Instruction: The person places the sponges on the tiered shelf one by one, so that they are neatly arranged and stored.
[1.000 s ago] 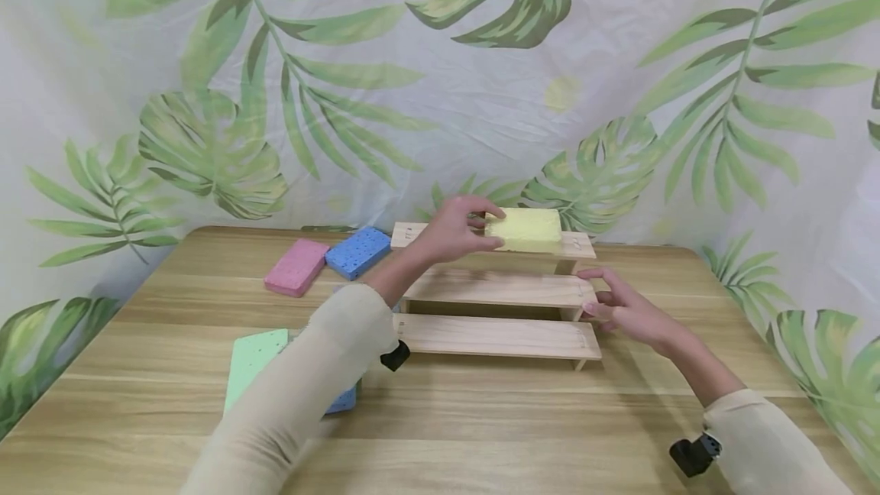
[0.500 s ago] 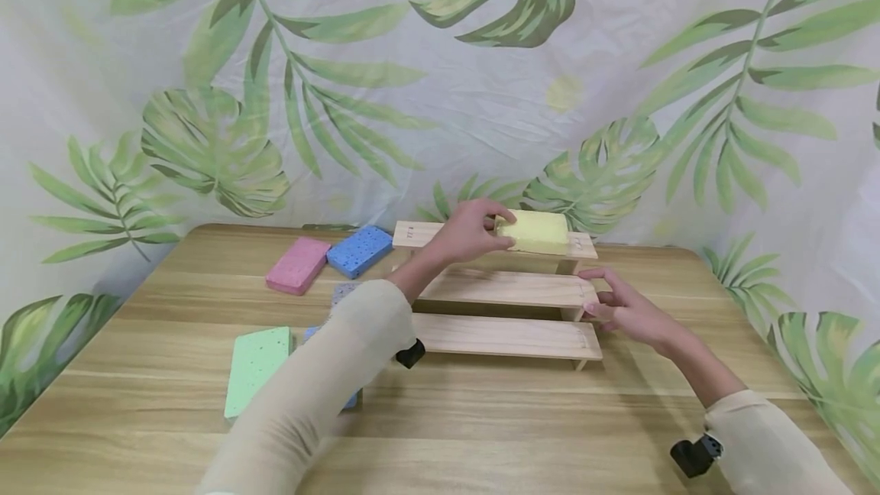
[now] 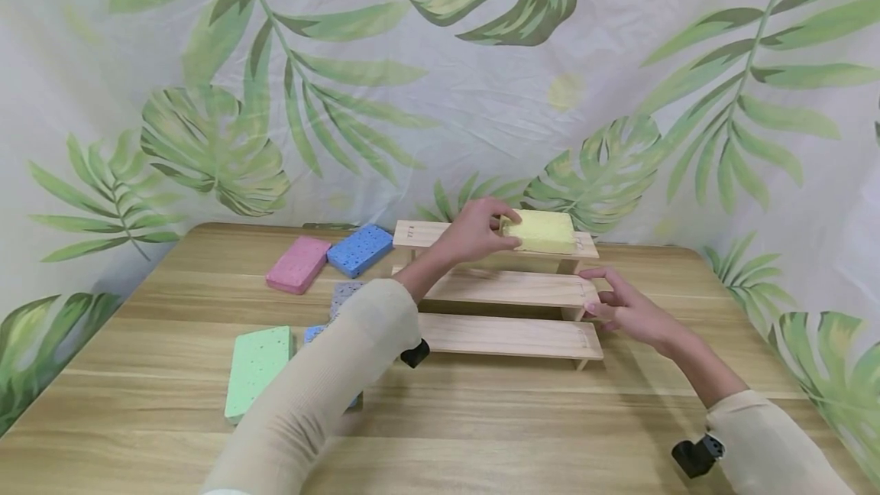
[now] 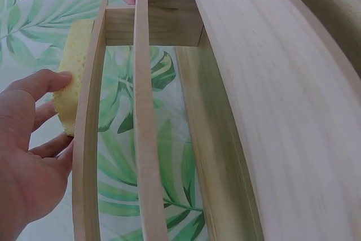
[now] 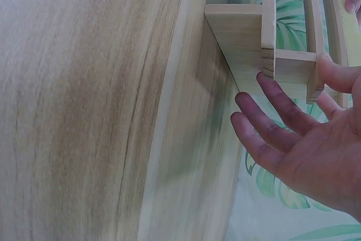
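In the head view, my left hand pinches a yellow sponge between thumb and fingers. The sponge lies flat on the top board of a three-tier wooden stand, towards its right end. The left wrist view shows the thumb on one long side of the yellow sponge, with other fingertips at its lower end against the board. At the stand's right end, my right hand holds the middle board by thumb and forefinger. Its other fingers stretch out below, close to the lowest board, in the right wrist view.
Left of the stand lie a pink sponge and a blue sponge. Nearer are a green sponge, a grey sponge and another blue one, partly hidden by my left sleeve. A leaf-print cloth hangs behind the table.
My left hand has slid the yellow sponge to the right along the top board, slowing over the last half second. My right hand stays at the stand's end.
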Tool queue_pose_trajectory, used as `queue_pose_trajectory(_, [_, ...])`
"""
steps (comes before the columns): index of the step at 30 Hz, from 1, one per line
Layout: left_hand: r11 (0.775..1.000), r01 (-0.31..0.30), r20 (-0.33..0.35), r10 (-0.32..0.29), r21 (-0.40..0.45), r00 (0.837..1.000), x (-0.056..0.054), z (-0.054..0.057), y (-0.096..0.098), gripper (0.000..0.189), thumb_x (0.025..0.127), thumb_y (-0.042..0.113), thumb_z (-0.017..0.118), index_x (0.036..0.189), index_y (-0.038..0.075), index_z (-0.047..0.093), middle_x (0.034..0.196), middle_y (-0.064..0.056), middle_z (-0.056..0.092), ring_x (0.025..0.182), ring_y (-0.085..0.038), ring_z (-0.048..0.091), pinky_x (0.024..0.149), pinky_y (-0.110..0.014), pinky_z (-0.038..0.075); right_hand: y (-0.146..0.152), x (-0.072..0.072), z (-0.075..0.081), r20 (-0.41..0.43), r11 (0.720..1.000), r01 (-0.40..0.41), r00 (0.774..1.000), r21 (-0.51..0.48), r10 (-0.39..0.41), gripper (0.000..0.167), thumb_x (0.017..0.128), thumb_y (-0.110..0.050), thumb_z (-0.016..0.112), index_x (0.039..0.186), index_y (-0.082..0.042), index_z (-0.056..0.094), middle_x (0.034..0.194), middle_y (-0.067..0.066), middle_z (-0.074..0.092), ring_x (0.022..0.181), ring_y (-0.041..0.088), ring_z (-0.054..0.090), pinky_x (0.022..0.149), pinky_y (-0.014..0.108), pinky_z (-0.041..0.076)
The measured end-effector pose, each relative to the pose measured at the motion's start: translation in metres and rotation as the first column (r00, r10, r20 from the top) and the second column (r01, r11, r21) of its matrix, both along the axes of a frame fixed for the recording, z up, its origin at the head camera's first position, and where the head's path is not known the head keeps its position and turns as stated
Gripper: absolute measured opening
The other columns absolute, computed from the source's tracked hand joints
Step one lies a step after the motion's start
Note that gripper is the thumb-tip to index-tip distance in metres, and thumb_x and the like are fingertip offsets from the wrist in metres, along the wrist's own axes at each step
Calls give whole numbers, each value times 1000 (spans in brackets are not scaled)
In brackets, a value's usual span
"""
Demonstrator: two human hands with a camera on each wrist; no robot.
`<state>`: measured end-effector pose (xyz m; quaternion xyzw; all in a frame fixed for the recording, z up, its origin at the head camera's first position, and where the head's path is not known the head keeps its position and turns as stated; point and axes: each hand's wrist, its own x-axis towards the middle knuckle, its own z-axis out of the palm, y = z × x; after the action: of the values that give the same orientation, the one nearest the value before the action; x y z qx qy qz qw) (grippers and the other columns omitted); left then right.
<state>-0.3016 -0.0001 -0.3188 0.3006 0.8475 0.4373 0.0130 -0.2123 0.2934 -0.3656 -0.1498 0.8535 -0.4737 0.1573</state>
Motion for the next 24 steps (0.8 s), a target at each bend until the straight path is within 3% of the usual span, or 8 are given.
queue_pose_trajectory(9, [1000,4,0,-4,-12,1000,0,1,-1,35,92,14,79,125,2,72,139,-13,62,105,-26,66,91,-33,55,1,-1,-1,-7,1000,-3,1000,-1,3,56,109,-13,51,156,-2,23,139,37,52,127,48,55,93,59,54])
queue_pose_trajectory(16, [1000,14,70,-16,28,997,0,1,-3,37,93,13,78,128,1,71,147,-14,55,125,-34,61,102,-38,53,1,-2,-1,-2,1000,-5,1000,-3,5,56,109,-13,51,156,-3,23,137,36,54,127,47,56,92,57,54])
queue_pose_trajectory(24, [999,27,93,-29,30,995,-1,2,-4,40,93,13,79,130,1,69,148,-15,55,123,-32,62,102,-39,53,1,-1,0,7,1000,-2,1000,-5,2,57,109,-14,52,156,-3,23,135,35,57,126,47,57,94,59,53])
